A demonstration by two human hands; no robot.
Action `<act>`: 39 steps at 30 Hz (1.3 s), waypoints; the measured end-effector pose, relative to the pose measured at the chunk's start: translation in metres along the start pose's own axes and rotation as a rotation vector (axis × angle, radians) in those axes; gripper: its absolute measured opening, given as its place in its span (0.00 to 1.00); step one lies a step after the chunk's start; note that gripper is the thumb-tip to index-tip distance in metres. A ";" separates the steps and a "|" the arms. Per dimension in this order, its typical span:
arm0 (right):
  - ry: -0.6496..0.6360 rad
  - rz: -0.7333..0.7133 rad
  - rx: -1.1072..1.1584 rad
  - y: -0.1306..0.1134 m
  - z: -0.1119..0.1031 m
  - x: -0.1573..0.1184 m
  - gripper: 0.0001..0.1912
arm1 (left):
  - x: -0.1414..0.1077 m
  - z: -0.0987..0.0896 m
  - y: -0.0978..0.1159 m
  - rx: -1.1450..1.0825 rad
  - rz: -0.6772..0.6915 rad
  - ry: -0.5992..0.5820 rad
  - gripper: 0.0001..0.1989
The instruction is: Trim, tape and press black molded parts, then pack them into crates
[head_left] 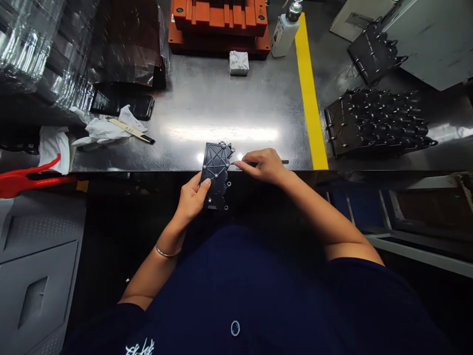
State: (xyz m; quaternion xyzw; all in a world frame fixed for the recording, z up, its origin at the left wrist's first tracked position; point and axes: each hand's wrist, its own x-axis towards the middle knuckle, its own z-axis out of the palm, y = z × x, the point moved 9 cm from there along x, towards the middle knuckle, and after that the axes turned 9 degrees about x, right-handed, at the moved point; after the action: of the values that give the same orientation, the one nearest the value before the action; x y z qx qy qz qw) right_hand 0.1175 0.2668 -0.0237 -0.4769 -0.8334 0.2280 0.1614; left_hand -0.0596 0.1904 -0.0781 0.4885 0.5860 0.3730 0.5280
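A flat black ribbed part with small metal-ringed holes is held up at the front edge of the metal table. My left hand grips its lower left side, thumb on the face and fingers behind. To the right, my right hand pinches a thin dark tool. The tool's back end sticks out beyond the hand, and its fine tip reaches the part's right edge; whether it touches is too small to tell.
On the metal table stand an orange-red fixture, a white block and a bottle. Stacked black parts lie right of the yellow tape. A phone, white gloves and red-handled tool are left.
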 end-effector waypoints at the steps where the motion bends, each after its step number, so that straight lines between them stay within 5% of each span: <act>1: 0.009 0.020 0.010 0.000 0.001 -0.003 0.24 | 0.000 0.000 0.000 0.000 -0.002 -0.002 0.23; 14: 0.276 0.361 -0.089 -0.017 0.007 -0.042 0.25 | -0.009 0.009 0.007 0.033 0.019 0.084 0.21; 27: 0.258 0.409 0.086 -0.028 0.018 -0.046 0.20 | -0.012 0.010 0.006 0.014 0.026 0.122 0.20; 30: 0.338 0.363 0.255 -0.017 0.006 -0.045 0.21 | -0.009 0.006 0.010 0.064 0.057 0.016 0.21; 33: 0.406 0.346 0.520 0.004 -0.010 -0.042 0.20 | -0.014 0.005 0.021 0.236 0.110 -0.270 0.21; 36: 0.052 0.335 0.771 0.010 0.009 -0.033 0.25 | -0.031 0.003 0.035 0.499 0.194 -0.557 0.20; 39: -0.346 0.328 0.823 -0.004 0.038 -0.042 0.25 | -0.050 -0.001 0.046 0.703 0.313 -0.677 0.18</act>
State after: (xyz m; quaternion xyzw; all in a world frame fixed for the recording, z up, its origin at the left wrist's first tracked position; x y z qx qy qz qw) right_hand 0.1166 0.2198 -0.0557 -0.4538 -0.6021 0.6377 0.1575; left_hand -0.0546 0.1533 -0.0217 0.8119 0.3919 0.0487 0.4300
